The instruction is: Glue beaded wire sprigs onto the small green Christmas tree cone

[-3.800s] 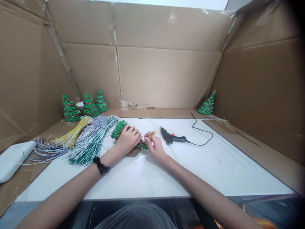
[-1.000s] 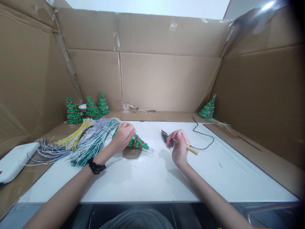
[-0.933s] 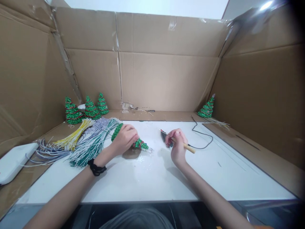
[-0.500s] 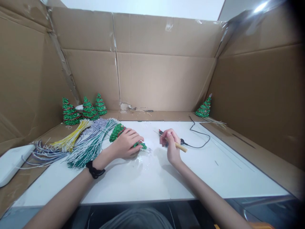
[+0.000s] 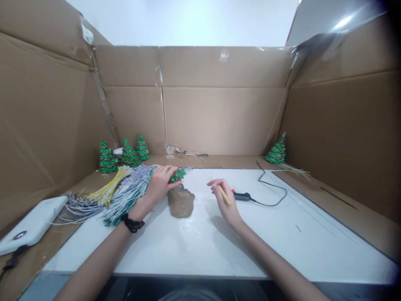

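Note:
My left hand [image 5: 161, 184] is closed around a green beaded Christmas tree [image 5: 179, 175], which lies tilted with its clear tip toward the right; the palm hides most of it. Below it on the white board [image 5: 150, 251] is a brown, uneven-edged patch [image 5: 181, 204] with glitter scattered about. Between the fingers of my right hand [image 5: 224, 200] is a wooden-handled tool [image 5: 224, 195] with a thin needle-like end, perhaps an awl. Just right of that hand lies a black corded tool [image 5: 242, 196] with a red part.
Bundles of yellow [image 5: 109, 184], lilac and green-white wires [image 5: 125, 205] lie at left, beside a white device [image 5: 34, 223]. Three bead trees [image 5: 108, 159] stand back left, another tree [image 5: 277, 150] back right. Cardboard walls [image 5: 225, 117] enclose the board.
My left hand has lifted and drawn the tree back and left, uncovering the brown patch. My right hand has turned the wooden handle more upright. The view has shifted and tilted up slightly.

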